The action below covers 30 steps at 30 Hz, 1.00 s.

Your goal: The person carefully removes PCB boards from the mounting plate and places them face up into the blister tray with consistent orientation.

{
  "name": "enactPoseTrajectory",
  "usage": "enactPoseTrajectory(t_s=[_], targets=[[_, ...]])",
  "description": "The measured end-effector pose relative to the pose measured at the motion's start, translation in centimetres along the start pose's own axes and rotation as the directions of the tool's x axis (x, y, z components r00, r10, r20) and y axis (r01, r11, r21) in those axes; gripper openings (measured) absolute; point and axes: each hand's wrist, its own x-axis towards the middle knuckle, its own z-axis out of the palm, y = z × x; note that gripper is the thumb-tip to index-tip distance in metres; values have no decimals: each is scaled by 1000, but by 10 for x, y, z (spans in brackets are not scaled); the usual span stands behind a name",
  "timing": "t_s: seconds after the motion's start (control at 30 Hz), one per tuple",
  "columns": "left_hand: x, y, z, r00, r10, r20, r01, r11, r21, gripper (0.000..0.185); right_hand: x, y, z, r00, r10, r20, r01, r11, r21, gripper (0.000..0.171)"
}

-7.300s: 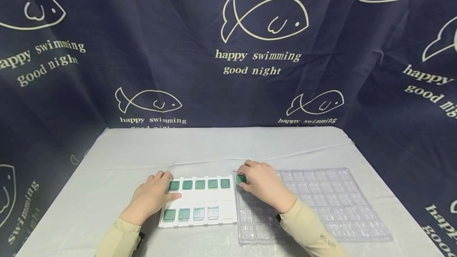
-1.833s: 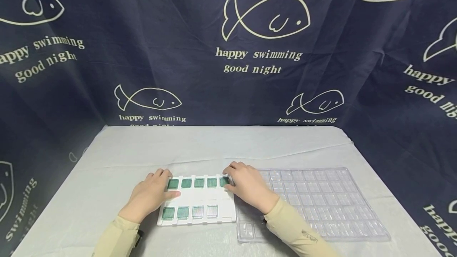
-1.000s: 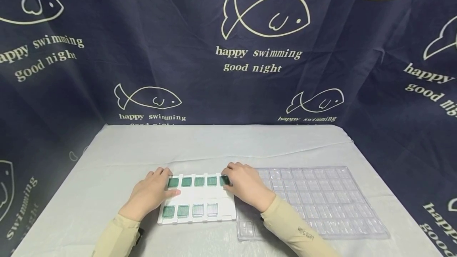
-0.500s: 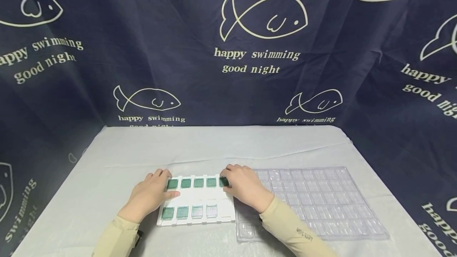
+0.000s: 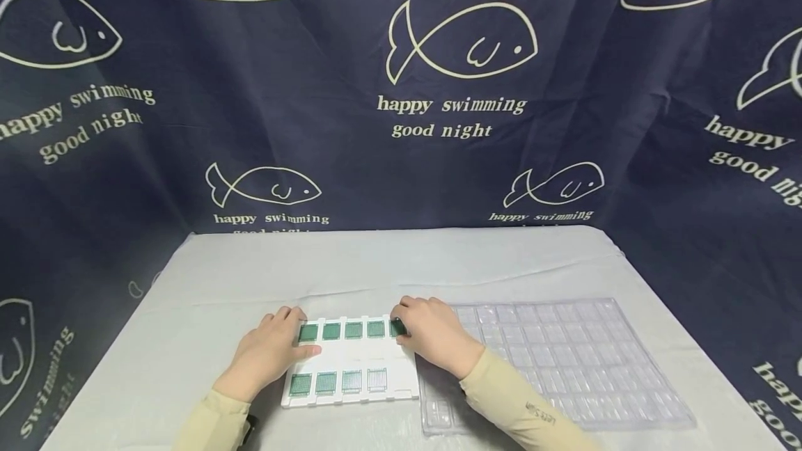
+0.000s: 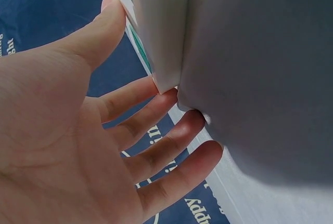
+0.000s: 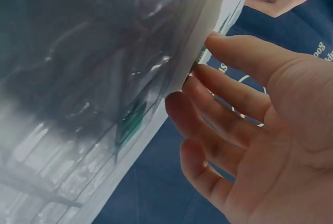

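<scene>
My left hand [image 5: 268,353] holds the left end of a white tray [image 5: 351,353], thumb on its top face and fingertips at its far-left edge. Two rows of small green circuit boards [image 5: 331,330] sit in the tray's slots. My right hand [image 5: 435,333] is at the tray's far-right corner, thumb and fingers pinching the last green circuit board [image 5: 397,327] of the far row, which it partly covers. In the right wrist view the thumb and forefinger meet close at the tray's edge. Another green board [image 7: 132,122] shows in a cell of the clear plastic tray [image 5: 551,339].
The clear tray has many small cells and lies right against the white tray's right side, under my right forearm. Both stand on a table with a pale cloth [image 5: 351,263]. A dark blue curtain [image 5: 351,89] printed with fish encloses the back and sides.
Since the earliest frame, my right hand has gone left from the clear tray's near-left corner, where it held a green board, to the far row's last board. My left hand stays put.
</scene>
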Motion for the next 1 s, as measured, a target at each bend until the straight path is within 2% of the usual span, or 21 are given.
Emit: enactPoseTrajectory(t_s=[0.3, 0.57, 1.0], targets=[[0, -1, 3, 1000, -18, 15, 18, 1000, 1, 60, 5, -1, 1, 1000, 3, 11, -2, 999, -32, 28], [1, -1, 1, 1000, -13, 6, 13, 1000, -8, 59, 8, 0, 2, 1000, 7, -14, -7, 999, -34, 26], [2, -1, 1, 1000, -2, 4, 2, 1000, -7, 58, 8, 0, -1, 1000, 5, -7, -5, 1000, -18, 20]])
